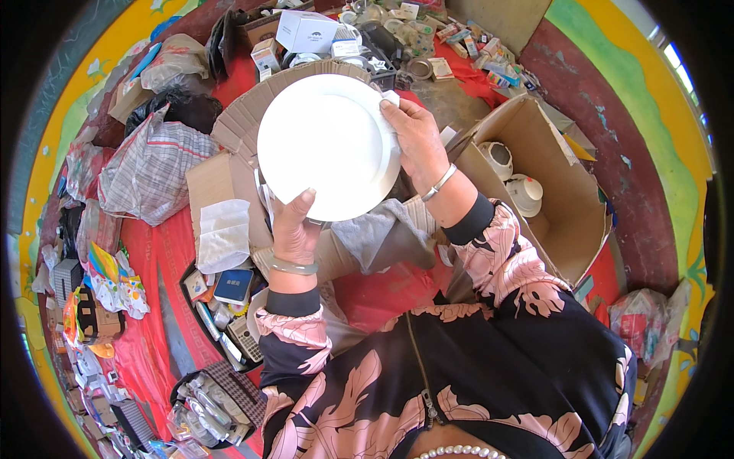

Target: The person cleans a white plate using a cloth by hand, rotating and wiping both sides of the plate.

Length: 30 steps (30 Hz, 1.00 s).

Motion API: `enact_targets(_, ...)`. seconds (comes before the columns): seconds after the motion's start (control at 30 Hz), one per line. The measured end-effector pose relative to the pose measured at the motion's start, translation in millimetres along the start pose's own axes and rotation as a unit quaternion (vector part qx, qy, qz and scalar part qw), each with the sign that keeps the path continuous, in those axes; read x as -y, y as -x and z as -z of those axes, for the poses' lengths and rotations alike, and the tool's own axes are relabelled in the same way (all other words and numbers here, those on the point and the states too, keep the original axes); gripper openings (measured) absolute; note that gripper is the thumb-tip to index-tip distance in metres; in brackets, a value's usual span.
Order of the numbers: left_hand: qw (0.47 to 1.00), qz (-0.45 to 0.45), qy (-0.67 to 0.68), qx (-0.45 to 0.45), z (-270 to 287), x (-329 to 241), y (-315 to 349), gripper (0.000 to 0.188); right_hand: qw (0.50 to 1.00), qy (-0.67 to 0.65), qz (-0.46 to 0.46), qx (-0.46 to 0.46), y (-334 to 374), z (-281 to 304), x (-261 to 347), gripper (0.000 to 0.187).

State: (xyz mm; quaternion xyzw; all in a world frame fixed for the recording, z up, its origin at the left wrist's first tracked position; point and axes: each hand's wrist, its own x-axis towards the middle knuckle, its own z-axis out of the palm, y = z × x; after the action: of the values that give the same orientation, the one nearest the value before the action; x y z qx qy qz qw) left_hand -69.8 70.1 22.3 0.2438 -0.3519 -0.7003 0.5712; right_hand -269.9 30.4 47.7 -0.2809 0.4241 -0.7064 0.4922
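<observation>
A round white plate (325,149) is held up over an open cardboard box (233,126). My left hand (295,228) grips its near-left edge, with the thumb on the face and the other fingers mostly hidden beneath. At the far-right edge, my right hand (419,139) pinches the rim, and a small bit of white paper or cloth (391,99) shows by its fingertips. A grey cloth (378,232) hangs below the plate. White paper (224,233) lies on the box flap near my left hand.
To the right stands another open cardboard box (562,206) with white cups (524,194) inside. A plaid bag (153,172) lies at the left. Nearer, a bin (243,325) holds a calculator and small goods. Small boxes (306,32) and mixed items crowd the far side.
</observation>
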Motion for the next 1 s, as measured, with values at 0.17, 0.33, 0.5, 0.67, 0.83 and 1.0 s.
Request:
enact_targets(0.17, 1.000, 0.000, -0.008, -0.020, -0.6, -7.2, -0.6, 0.061, 0.994, 0.091, 0.055, -0.006, -5.6, 4.4, 1.8, 0.019)
enact_targets(0.33, 0.998, 0.042, 0.002, -0.035, 6.0, -8.0, 0.9, 0.059, 0.962, 0.189, 0.194, 0.028, -10.6, 13.0, 31.8, 0.021)
enact_targets(0.5, 0.997, 0.060, -0.039, 0.004, 2.5, -6.5, 2.3, 0.063, 0.771, 0.479, 0.392, 0.149, -16.9, 18.4, 24.3, 0.026)
enact_targets(0.67, 0.988, 0.101, -0.098, 0.058, 8.3, -15.1, 4.0, 0.070, 0.773, 0.532, 0.231, 0.255, -14.7, 29.1, 42.0, 0.029)
enact_targets(0.83, 0.970, 0.163, -0.137, 0.120, -9.0, -20.9, 5.9, 0.071, 0.723, 0.542, 0.297, 0.308, -5.6, 21.4, 36.5, 0.028)
enact_targets(1.0, 0.948, 0.220, -0.180, 0.144, -2.5, -4.2, 2.1, 0.070, 0.573, 0.604, 0.435, 0.342, 30.2, -13.7, 16.6, 0.022)
